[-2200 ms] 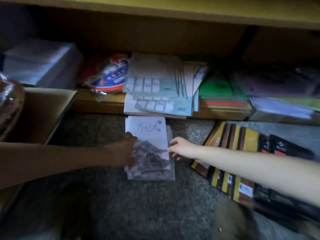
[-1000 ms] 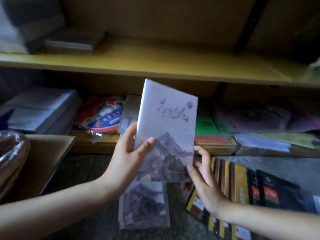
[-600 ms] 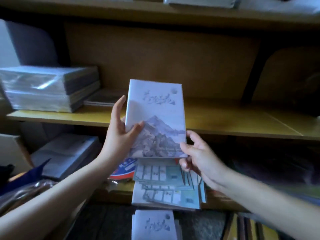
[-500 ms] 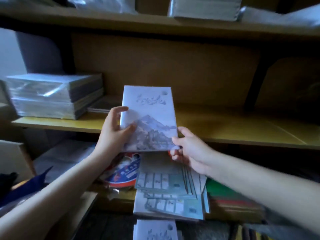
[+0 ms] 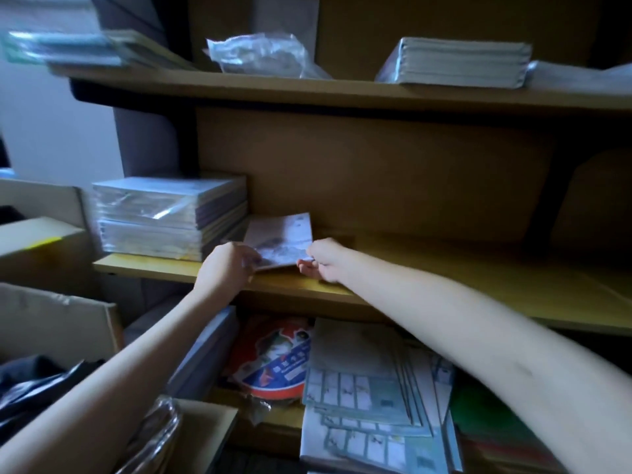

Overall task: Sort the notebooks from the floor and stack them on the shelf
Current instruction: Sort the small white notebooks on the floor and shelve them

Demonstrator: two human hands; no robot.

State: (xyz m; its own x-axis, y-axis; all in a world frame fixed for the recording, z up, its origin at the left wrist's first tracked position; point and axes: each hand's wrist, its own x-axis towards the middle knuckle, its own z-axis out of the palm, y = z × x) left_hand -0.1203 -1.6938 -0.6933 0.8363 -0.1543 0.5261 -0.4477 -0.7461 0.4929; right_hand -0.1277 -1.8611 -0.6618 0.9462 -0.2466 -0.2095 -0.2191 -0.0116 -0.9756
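A pale notebook with a mountain drawing [image 5: 282, 236] lies nearly flat on the middle shelf [image 5: 427, 268], just right of a plastic-wrapped stack of books [image 5: 164, 217]. My left hand [image 5: 227, 265] grips its near left corner. My right hand [image 5: 321, 260] pinches its near right corner, thumb on top. Both forearms reach up from below. The notebook's near edge is partly hidden by my fingers.
The top shelf [image 5: 307, 92] carries a crumpled plastic bag [image 5: 260, 56] and a wrapped paper stack [image 5: 455, 61]. On the bottom shelf lie green-grid notebooks [image 5: 369, 388], a red-blue round pack [image 5: 277, 360] and green books [image 5: 489, 429]. Cardboard boxes [image 5: 41, 248] stand at the left.
Both hands lifted the mountain notebook off the floor pile, raised it upright in front of the shelves, then tipped it down flat onto the middle shelf beside the wrapped stack.
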